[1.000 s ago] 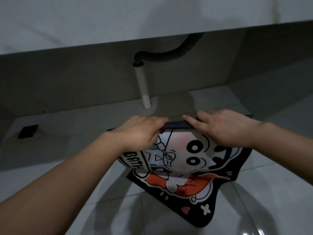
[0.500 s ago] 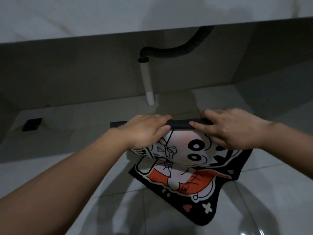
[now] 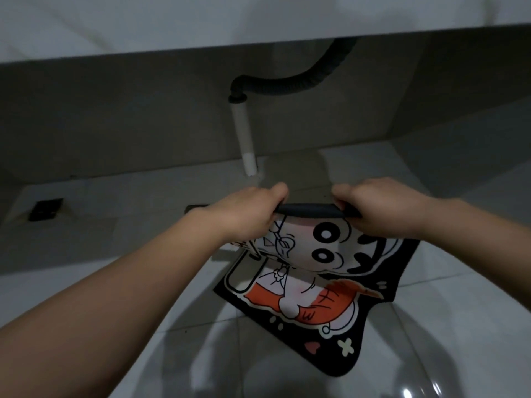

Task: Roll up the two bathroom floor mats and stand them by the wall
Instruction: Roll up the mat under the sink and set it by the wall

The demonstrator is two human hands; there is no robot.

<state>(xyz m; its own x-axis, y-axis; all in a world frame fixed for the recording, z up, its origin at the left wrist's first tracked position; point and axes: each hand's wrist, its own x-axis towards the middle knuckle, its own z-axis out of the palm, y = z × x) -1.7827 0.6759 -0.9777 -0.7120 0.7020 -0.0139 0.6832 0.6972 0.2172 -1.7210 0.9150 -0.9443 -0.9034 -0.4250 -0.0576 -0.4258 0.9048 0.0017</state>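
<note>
A black bathroom floor mat [image 3: 324, 285] with a cartoon face and an orange shape lies partly on the tiled floor, its far edge curled into a thin dark roll [image 3: 310, 210]. My left hand [image 3: 244, 216] grips the left part of that roll with fingers curled over it. My right hand [image 3: 382, 209] grips the right part the same way. The near end of the mat lies flat and skewed toward the lower right. Only one mat shows in the head view.
A white drain pipe [image 3: 244, 139] with a dark corrugated hose [image 3: 301, 81] drops to the floor just beyond the roll, under a pale countertop [image 3: 201, 21]. A dark square floor drain [image 3: 46, 209] sits at the left. The wall [image 3: 115, 119] runs behind.
Both hands went from lying over the curled edge to gripping it with fingers wrapped round. The roll has tightened and the hands have shifted slightly farther forward.
</note>
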